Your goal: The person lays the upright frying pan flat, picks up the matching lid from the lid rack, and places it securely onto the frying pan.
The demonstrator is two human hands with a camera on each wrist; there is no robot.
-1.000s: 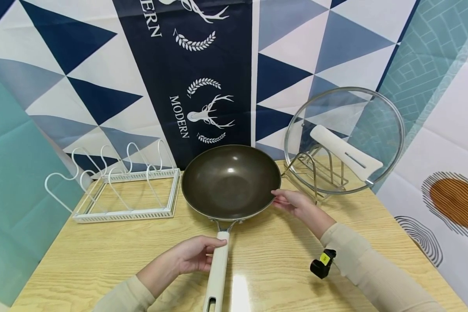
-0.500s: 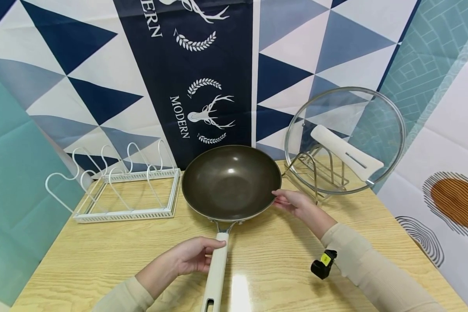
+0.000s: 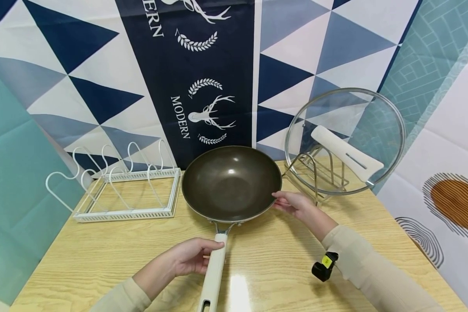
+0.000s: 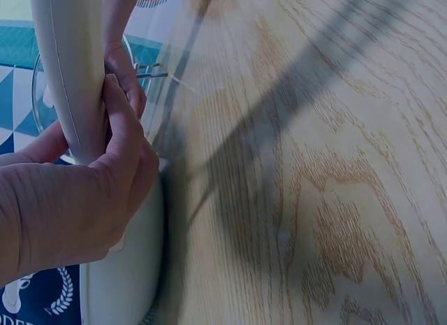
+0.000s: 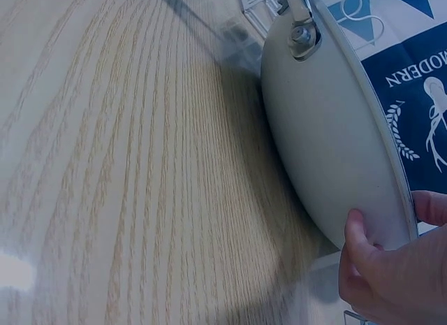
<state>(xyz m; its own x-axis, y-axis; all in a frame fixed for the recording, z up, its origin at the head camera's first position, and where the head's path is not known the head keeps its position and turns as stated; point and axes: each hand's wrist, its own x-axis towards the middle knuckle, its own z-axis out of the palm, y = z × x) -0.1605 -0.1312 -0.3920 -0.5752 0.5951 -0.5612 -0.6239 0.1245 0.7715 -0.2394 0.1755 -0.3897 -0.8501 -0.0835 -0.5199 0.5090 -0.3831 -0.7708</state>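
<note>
A wok [image 3: 232,184] with a dark inside and a pale outside sits on the wooden table, its cream handle [image 3: 213,273] pointing toward me. My left hand [image 3: 191,256] grips that handle, thumb on top and fingers underneath, as the left wrist view shows. At the right side of the pan, my right hand [image 3: 292,204] pinches the rim. The right wrist view has its thumb at the edge and a fingertip [image 5: 356,224] against the pale outer wall [image 5: 328,129].
A white wire rack [image 3: 125,213] stands left of the wok. On the right, a metal stand [image 3: 315,177] holds a glass lid [image 3: 359,117] with a white handle, leaning upright. Patterned wall coverings [image 3: 214,56] rise behind the wooden table [image 3: 140,242].
The wok's handle has swung slightly to the left, and my left hand has shifted left with it. My right hand stays at the rim.
</note>
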